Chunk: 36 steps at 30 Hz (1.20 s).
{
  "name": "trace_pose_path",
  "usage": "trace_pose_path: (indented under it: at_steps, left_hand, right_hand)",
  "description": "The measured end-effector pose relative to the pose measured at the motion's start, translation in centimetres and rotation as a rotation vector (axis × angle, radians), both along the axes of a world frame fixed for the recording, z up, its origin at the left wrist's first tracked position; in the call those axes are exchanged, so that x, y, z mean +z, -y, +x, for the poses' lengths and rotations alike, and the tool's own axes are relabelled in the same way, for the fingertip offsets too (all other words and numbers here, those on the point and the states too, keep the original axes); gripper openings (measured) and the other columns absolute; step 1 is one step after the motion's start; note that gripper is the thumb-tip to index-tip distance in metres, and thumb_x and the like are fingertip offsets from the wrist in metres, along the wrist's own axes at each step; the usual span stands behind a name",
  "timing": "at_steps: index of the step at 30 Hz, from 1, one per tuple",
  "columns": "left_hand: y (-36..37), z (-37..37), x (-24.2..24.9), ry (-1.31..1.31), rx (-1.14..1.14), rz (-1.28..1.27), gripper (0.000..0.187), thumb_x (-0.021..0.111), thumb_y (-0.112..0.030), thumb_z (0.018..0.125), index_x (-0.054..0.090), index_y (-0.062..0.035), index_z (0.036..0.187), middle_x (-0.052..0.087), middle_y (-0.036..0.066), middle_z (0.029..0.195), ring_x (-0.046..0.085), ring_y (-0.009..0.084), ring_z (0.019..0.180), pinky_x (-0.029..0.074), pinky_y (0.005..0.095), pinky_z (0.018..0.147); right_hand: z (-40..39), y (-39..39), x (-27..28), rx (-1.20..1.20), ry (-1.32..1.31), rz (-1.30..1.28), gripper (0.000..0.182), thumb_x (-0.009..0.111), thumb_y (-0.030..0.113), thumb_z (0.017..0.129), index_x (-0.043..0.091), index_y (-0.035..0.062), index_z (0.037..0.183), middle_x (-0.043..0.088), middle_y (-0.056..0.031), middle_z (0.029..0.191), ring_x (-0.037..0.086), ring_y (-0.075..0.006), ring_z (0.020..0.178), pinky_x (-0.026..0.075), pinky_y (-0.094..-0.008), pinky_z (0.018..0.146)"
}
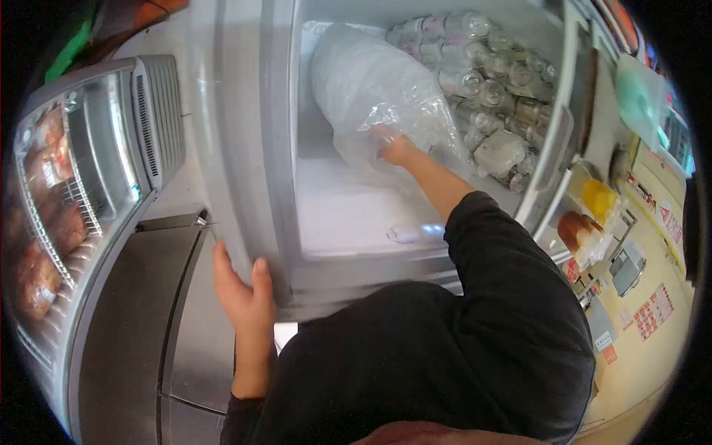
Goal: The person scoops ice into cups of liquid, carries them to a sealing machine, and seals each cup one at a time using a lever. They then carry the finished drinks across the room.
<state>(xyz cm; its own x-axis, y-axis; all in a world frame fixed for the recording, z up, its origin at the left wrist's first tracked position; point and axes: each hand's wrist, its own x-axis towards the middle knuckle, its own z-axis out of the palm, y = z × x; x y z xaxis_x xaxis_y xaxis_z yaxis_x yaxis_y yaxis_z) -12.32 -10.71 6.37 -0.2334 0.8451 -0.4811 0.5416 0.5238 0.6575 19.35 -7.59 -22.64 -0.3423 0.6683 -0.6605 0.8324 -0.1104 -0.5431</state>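
Observation:
My right hand (pixel 397 147) reaches down into an open white chest freezer (pixel 348 211) and is closed on a large clear plastic bag (pixel 363 74) with whitish contents. Folds of plastic partly cover its fingertips. At the freezer's left front corner, my left hand (pixel 246 289) rests against the grey rim (pixel 241 178), thumb and fingers apart and straight. Beside the bag, clear bottles or jars (pixel 463 55) lie stacked in several rows along the freezer's right side. A small clear wrapped item (pixel 404 233) lies on the white surface near the front.
On the left stands a glass display case (pixel 111 126) with reddish food on wire racks, above dark steel cabinet doors (pixel 133 297). Yellow and brown-red containers (pixel 582 230) sit just right of the freezer. Farther right, a pale wall (pixel 645 356) carries labels and switches.

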Motion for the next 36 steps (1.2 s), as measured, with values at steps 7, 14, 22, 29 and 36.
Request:
trace_pose_path:
  at_steps: [7,14,22,29,36]
  left_hand:
    - [-1.4,1.5,1.3,-0.003,0.037,0.031,0.039,0.053,-0.017,0.082,0.047,0.0066,0.112,0.058,0.022,0.104,0.056,0.0296,0.096,0.042,0.0356,0.084]
    - [-0.4,-0.2,-1.9,-0.158,-0.018,0.084,0.056,0.053,-0.032,0.086,0.04,0.0081,0.123,0.051,0.027,0.117,0.048,0.0355,0.111,0.035,0.0371,0.094]
    - [-0.8,0.1,-1.1,-0.251,-0.094,0.086,0.054,0.049,-0.031,0.087,0.04,0.0089,0.123,0.053,0.026,0.113,0.052,0.0349,0.105,0.038,0.0371,0.091]
    - [-0.9,-0.9,-2.7,-0.24,-0.08,0.14,0.056,0.047,-0.035,0.087,0.041,0.0074,0.123,0.053,0.027,0.114,0.052,0.0372,0.104,0.039,0.0376,0.09]
    - [-0.9,-0.1,-1.2,-0.284,-0.115,0.107,0.06,0.045,-0.038,0.087,0.04,0.0097,0.124,0.051,0.028,0.116,0.05,0.0379,0.107,0.037,0.0381,0.092]
  right_hand:
    - [1.9,-2.5,12.3,-0.26,-0.129,-0.151,0.039,0.048,-0.003,0.073,0.051,0.0136,0.109,0.056,-0.0088,0.091,0.053,-0.0193,0.079,0.046,-0.0317,0.067]
    - [3.0,-1.5,23.2,-0.644,-0.396,-0.282,0.036,0.047,0.01,0.077,0.05,0.0151,0.112,0.057,-0.0077,0.093,0.055,-0.0153,0.071,0.046,-0.0271,0.055]
    - [7.9,2.1,40.5,-0.673,-0.36,0.144,0.068,0.064,0.052,0.073,0.048,0.0052,0.119,0.058,-0.0134,0.098,0.059,-0.0202,0.074,0.049,-0.029,0.062]
    - [19.9,7.9,47.2,-1.007,0.04,0.437,0.071,0.068,0.05,0.07,0.05,0.0025,0.12,0.058,-0.0124,0.103,0.058,-0.0176,0.076,0.049,-0.0277,0.059]
    - [24.9,13.5,48.0,-1.229,0.009,0.283,0.071,0.07,0.048,0.068,0.051,0.0023,0.119,0.054,-0.0034,0.066,0.043,-0.0098,0.044,0.033,-0.024,0.039]
